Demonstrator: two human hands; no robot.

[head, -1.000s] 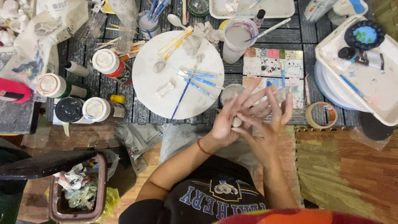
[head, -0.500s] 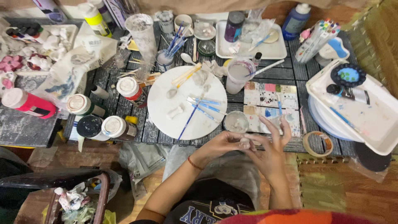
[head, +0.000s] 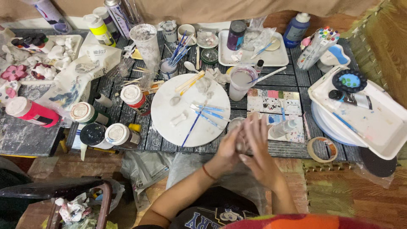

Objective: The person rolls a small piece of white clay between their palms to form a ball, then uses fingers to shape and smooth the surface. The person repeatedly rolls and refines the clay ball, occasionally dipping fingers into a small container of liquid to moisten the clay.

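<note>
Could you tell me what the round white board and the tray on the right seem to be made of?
Round white board: probably painted wood or plastic, matte, with no glare. Tray: likely foam or thin plastic, matte white, paint-smeared, with a soft rounded rim.

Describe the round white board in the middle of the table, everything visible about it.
The round white board is a flat disc, smooth and matte, lying level on the dark slatted table. On it lie blue-handled brushes, yellowish sticks near its upper edge, and several small white lumps, apparently clay. One thin blue brush slants toward its lower edge. Its surface shows faint grey smudges. The two hands, pressed together, sit just beyond its lower right rim.
</note>
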